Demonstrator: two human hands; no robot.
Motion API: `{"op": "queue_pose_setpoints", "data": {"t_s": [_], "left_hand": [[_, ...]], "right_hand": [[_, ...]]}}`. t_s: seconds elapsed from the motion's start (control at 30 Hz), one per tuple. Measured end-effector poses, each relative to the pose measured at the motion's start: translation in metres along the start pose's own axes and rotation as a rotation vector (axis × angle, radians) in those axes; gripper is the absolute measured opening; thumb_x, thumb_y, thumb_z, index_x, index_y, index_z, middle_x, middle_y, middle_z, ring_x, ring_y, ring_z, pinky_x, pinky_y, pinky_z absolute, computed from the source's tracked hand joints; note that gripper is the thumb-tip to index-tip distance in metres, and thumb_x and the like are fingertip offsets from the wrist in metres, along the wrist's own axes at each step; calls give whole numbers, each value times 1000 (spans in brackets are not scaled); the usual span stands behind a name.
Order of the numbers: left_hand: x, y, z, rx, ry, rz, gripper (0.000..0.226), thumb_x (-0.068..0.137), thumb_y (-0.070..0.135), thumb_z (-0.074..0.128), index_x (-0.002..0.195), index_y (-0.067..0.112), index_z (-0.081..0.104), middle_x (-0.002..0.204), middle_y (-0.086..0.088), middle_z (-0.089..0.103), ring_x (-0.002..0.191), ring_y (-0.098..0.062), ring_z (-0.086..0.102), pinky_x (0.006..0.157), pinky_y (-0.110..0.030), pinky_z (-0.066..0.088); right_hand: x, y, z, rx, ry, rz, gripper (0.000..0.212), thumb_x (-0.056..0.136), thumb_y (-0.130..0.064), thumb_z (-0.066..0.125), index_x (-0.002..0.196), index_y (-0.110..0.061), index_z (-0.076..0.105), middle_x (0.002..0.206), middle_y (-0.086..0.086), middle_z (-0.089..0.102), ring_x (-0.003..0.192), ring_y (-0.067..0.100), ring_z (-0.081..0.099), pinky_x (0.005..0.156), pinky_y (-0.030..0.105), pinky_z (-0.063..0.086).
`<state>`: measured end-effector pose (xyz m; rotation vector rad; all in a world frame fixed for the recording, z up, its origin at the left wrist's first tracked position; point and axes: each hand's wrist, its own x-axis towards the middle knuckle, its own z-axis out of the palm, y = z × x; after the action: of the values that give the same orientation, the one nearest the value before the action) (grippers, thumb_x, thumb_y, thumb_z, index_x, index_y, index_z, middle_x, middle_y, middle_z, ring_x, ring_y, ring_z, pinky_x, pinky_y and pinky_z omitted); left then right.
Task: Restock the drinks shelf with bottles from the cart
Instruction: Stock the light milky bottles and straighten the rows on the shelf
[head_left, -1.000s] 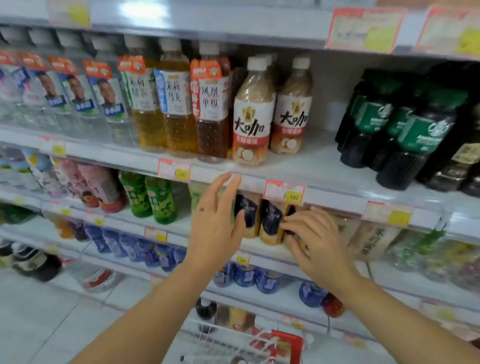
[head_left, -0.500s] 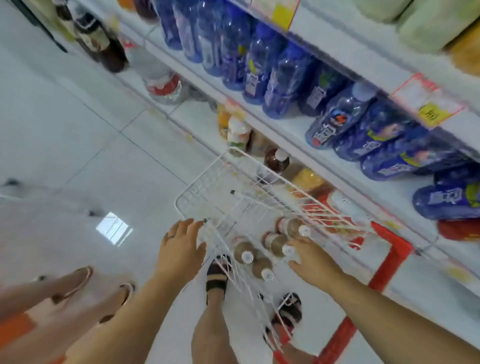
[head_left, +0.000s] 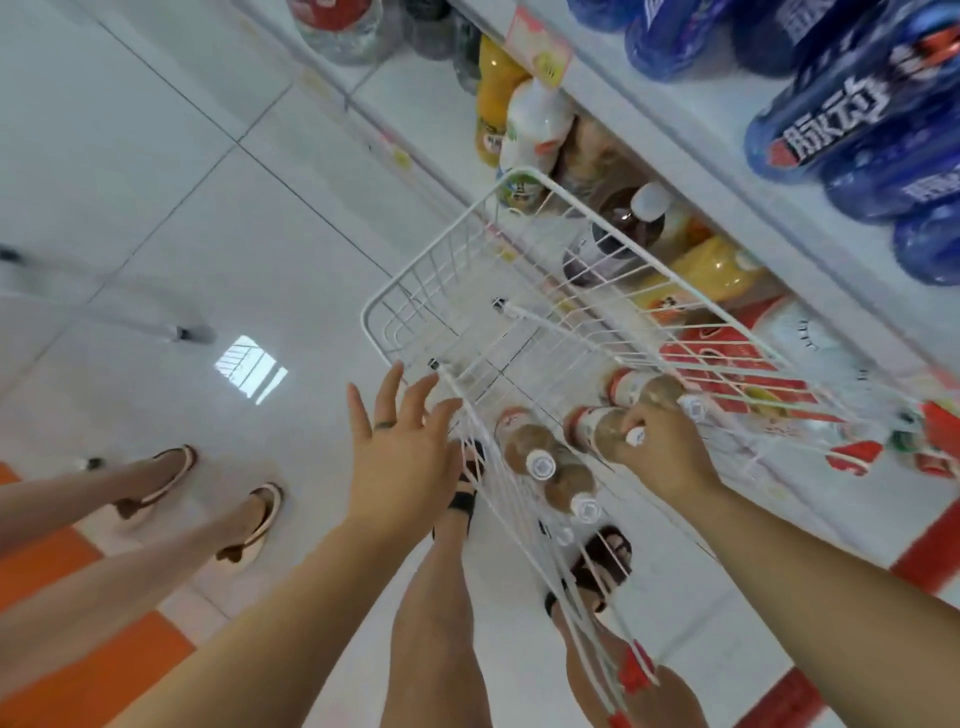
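Bottles of brown drink (head_left: 556, 470), white-capped, seen lying in white wire cart (head_left: 426, 291), four visible. One bottle (head_left: 597, 431) gripped at neck by right hand (head_left: 665, 452), fingers curled around it. Left hand (head_left: 402, 457) held outside cart's near rim, fingers spread, nothing held. Blue bottles (head_left: 852, 114) seen on shelf (head_left: 727, 171) above cart.

My left hand (head_left: 400, 457) hovers flat with fingers spread, just outside the cart (head_left: 447, 249) rim. My right hand (head_left: 665, 447) reaches inside the cart, fingers curled tight around a bottle (head_left: 597, 428).
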<state>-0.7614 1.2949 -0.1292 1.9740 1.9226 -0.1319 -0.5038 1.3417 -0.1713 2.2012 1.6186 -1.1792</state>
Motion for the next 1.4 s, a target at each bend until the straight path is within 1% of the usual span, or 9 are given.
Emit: {"op": "queue_pose_setpoints", "data": {"t_s": [0.1, 0.23, 0.47, 0.67, 0.83, 1.0, 1.1, 1.27, 1.4], "left_hand": [[17, 37, -5, 10, -58, 212, 46, 79, 26, 67, 124, 26, 56, 137, -2, 49, 134, -32, 38, 111, -57, 14], [44, 79, 17, 20, -646, 258, 52, 88, 24, 56, 136, 27, 38, 141, -6, 30, 115, -32, 52, 96, -46, 45], [52, 102, 25, 125, -679, 196, 39, 86, 6, 58, 123, 12, 48, 119, -12, 42, 94, -32, 60, 74, -37, 53], [32, 120, -72, -41, -469, 218, 19, 84, 25, 58, 103, 20, 56, 107, 2, 41, 79, -21, 58, 67, -32, 51], [10, 160, -205, -226, -207, 333, 31, 69, 49, 41, 85, 29, 57, 95, 9, 50, 97, -19, 57, 72, -35, 52], [-23, 225, -358, -213, 75, 549, 9, 80, 26, 62, 78, 17, 59, 82, 2, 49, 94, -16, 52, 79, -21, 41], [-46, 257, -439, -170, 192, 658, 8, 77, 24, 64, 76, 19, 58, 84, 2, 48, 89, -16, 50, 77, -27, 42], [-85, 295, -532, -65, 318, 803, 18, 86, 26, 61, 102, 20, 55, 104, 6, 44, 92, -13, 46, 74, -21, 33], [-104, 314, -568, -78, 511, 887, 15, 88, 28, 58, 97, 32, 47, 107, 10, 42, 93, -9, 44, 80, -22, 35]], "right_hand": [[-21, -9, -25, 29, 67, -88, 10, 74, -16, 69, 75, -18, 59, 92, 2, 55, 82, 21, 55, 68, 26, 38], [-47, -9, -57, 112, 122, -122, 14, 70, -10, 69, 81, -16, 62, 98, -1, 47, 86, 12, 46, 70, 19, 30], [-72, -1, -97, 237, 182, -151, 23, 67, -7, 70, 74, -25, 58, 92, -10, 47, 77, 3, 46, 65, 6, 32], [-125, -13, -160, 301, 271, -227, 19, 65, -6, 73, 80, -18, 69, 84, -8, 54, 84, 10, 54, 75, 17, 38], [-204, -34, -254, 354, 486, -341, 23, 66, -3, 75, 79, -20, 69, 76, -16, 56, 74, 1, 54, 70, -1, 35], [-288, -56, -357, 354, 714, -493, 30, 70, -9, 72, 85, -33, 61, 85, -19, 60, 76, -9, 55, 66, -1, 36], [-336, -65, -408, 376, 900, -578, 35, 67, -14, 74, 83, -41, 60, 84, -18, 64, 76, -3, 59, 71, 10, 44], [-420, -67, -470, 348, 1194, -742, 25, 74, -14, 74, 92, -29, 63, 83, -19, 64, 73, 5, 60, 62, 9, 45], [-457, -60, -495, 350, 1442, -857, 25, 77, -16, 72, 97, -26, 60, 89, -11, 64, 76, 9, 59, 63, 13, 46]]}}
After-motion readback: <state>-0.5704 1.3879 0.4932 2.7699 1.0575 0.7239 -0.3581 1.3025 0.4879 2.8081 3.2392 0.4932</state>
